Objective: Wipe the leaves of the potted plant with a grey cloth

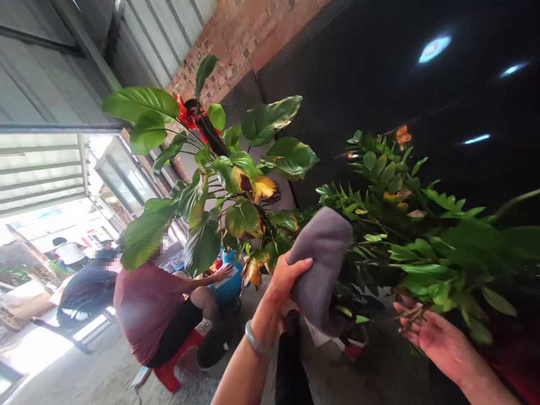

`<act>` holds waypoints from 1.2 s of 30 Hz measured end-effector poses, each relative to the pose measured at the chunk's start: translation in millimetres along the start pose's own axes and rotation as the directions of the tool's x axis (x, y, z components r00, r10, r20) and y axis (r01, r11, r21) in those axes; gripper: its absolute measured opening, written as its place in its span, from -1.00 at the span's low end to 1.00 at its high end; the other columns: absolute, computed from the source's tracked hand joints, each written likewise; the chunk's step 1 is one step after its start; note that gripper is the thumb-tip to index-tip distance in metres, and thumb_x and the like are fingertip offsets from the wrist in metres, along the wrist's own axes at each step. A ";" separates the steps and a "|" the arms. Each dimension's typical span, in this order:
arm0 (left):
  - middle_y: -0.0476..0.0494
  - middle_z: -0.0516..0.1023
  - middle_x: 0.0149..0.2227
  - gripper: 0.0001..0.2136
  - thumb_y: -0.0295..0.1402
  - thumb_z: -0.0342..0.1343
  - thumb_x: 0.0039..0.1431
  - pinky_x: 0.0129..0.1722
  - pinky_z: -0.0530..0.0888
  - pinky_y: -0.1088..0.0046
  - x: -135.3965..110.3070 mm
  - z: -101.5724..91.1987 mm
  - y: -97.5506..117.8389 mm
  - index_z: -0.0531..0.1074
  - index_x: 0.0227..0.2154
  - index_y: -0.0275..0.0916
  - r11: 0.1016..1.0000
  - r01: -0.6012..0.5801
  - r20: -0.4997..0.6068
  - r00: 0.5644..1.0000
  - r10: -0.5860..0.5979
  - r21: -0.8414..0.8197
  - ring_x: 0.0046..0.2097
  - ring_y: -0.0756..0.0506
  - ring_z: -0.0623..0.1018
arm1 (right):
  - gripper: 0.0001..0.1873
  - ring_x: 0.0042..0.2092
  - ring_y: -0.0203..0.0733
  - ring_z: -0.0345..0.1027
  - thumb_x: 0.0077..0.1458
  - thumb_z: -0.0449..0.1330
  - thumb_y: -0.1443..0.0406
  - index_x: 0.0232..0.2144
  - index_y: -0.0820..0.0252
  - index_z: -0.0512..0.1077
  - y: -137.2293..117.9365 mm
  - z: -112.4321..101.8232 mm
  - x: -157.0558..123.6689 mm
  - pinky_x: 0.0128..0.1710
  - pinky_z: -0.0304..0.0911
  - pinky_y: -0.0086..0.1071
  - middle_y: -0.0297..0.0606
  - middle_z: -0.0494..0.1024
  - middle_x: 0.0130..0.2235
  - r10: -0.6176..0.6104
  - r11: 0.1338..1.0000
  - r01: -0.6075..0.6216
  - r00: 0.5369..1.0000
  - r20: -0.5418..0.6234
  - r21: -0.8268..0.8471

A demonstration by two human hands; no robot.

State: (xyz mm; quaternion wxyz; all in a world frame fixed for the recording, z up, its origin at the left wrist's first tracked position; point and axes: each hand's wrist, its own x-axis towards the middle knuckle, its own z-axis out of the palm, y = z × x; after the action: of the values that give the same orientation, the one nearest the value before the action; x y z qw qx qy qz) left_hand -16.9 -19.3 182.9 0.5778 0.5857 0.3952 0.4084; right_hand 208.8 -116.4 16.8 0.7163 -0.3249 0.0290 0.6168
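Note:
In my left hand (291, 278) is a grey cloth (323, 267), folded over and gripped between thumb and fingers. It is held up in front of the leafy green plant (379, 225). My right hand (439, 337) is palm up at the lower right, its loosely curled fingers around thin stems (411, 319) of the plant's leafy branches (430, 275). Some fingertips are partly hidden by the stems and leaves. Left of the cloth stands a taller plant with broad leaves (244, 216), several of them yellow and brown at the edges.
A person in a dark red shirt (145, 304) sits on a red stool (179, 360) at the left, one hand on a blue object (228, 289). A black basin (213, 346) stands on the concrete floor. Behind the plants is a dark glossy panel (379, 73).

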 end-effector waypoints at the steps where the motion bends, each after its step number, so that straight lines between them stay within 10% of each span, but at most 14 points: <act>1: -0.05 0.54 -0.52 -0.58 -0.18 0.35 -0.40 -0.45 0.38 0.46 7.1 5.9 -4.7 0.51 -0.40 -0.31 1.000 0.000 -0.052 0.999 -0.001 -0.017 -0.49 -0.04 0.46 | -0.78 -0.49 -0.12 0.44 -0.23 0.19 0.42 -0.40 0.15 0.46 1.2 -1.9 0.8 -0.54 0.41 -0.27 -0.14 0.63 -0.38 -0.014 1.000 0.014 1.000 0.022 -0.005; 6: -0.02 0.48 -0.62 -0.84 -0.39 0.32 -0.39 -0.49 0.34 0.46 -2.0 12.2 -47.1 0.51 -0.63 -0.28 0.943 0.215 0.095 0.965 -0.245 0.253 -0.56 -0.01 0.39 | -0.89 -0.39 -0.03 0.47 -0.20 0.25 0.34 -0.48 0.15 0.42 10.9 -25.0 15.9 -0.45 0.42 -0.21 -0.06 0.62 -0.31 -0.058 0.996 0.066 0.991 0.118 -0.066; 10: 0.01 0.53 -0.57 -0.81 -0.35 0.32 -0.36 -0.46 0.34 0.46 -16.5 -4.3 -27.4 0.55 -0.55 -0.23 0.909 0.173 0.324 0.895 -0.305 0.379 -0.50 -0.05 0.44 | -0.79 -0.57 -0.17 0.37 -0.27 0.29 0.41 -0.44 0.18 0.49 10.1 -26.8 16.3 -0.58 0.38 -0.31 -0.17 0.61 -0.44 -0.034 0.998 0.039 0.996 0.081 -0.054; 14: -0.06 0.57 -0.50 -0.66 -0.26 0.33 -0.35 -0.41 0.38 0.42 9.5 7.3 0.0 0.54 -0.41 -0.29 0.997 0.057 0.108 0.992 -0.062 0.048 -0.45 -0.08 0.48 | -0.79 -0.61 -0.21 0.33 -0.31 0.24 0.46 -0.48 0.20 0.50 4.3 -8.6 1.5 -0.60 0.38 -0.33 -0.19 0.60 -0.50 0.007 1.000 -0.007 1.000 0.016 -0.001; 17: -0.05 0.54 -0.53 -0.72 -0.30 0.30 -0.32 -0.40 0.39 0.42 25.1 26.8 -17.8 0.53 -0.44 -0.29 0.996 0.079 -0.082 0.993 -0.081 -0.027 -0.48 -0.06 0.46 | -0.79 -0.53 -0.14 0.41 -0.28 0.21 0.44 -0.46 0.19 0.51 4.2 -3.2 -2.7 -0.54 0.42 -0.29 -0.15 0.62 -0.44 0.008 1.000 -0.008 1.000 0.025 -0.001; 21: 0.00 0.50 -0.58 -0.88 -0.41 0.28 -0.33 -0.41 0.35 0.40 3.4 28.2 -56.6 0.51 -0.60 -0.23 0.914 0.250 0.112 0.948 -0.299 0.320 -0.50 -0.06 0.43 | -0.85 -0.47 -0.08 0.45 -0.25 0.22 0.39 -0.48 0.19 0.51 6.4 -13.5 5.0 -0.49 0.43 -0.25 -0.10 0.62 -0.41 0.022 1.000 -0.022 0.998 0.064 0.004; 25: -0.02 0.53 -0.54 -0.86 -0.38 0.30 -0.31 -0.40 0.34 0.38 -19.0 6.0 -42.6 0.54 -0.56 -0.20 0.872 0.179 0.328 0.877 -0.351 0.456 -0.43 -0.13 0.47 | -0.83 -0.54 -0.13 0.40 -0.27 0.23 0.39 -0.48 0.17 0.51 4.4 -18.6 6.6 -0.57 0.40 -0.28 -0.14 0.61 -0.46 0.028 1.000 -0.027 0.998 0.048 -0.011; 31: -0.12 0.58 -0.44 -0.66 -0.22 0.31 -0.27 -0.34 0.40 0.37 17.6 15.8 -18.2 0.53 -0.36 -0.28 0.997 0.079 0.078 0.994 -0.081 0.026 -0.39 -0.13 0.50 | -0.75 -0.56 -0.13 0.40 -0.31 0.21 0.44 -0.44 0.17 0.52 5.5 -11.4 2.0 -0.58 0.43 -0.27 -0.16 0.61 -0.46 -0.015 1.000 0.015 1.000 0.016 -0.021; 36: 0.01 0.47 -0.59 -0.79 -0.33 0.35 -0.40 -0.39 0.36 0.39 5.4 30.8 -65.5 0.50 -0.60 -0.24 0.916 0.231 0.157 0.943 -0.294 0.327 -0.47 -0.07 0.43 | -0.74 -0.55 -0.11 0.42 -0.33 0.26 0.45 -0.44 0.16 0.52 7.6 -22.2 9.3 -0.55 0.46 -0.23 -0.13 0.63 -0.44 -0.054 0.997 0.060 0.992 0.110 -0.051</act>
State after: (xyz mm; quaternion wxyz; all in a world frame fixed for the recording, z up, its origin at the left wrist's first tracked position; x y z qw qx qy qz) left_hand 14.4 -23.9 117.6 0.5678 0.6475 0.4677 0.1990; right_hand 212.1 -119.3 -8.1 0.7251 -0.3110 -0.0362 0.6134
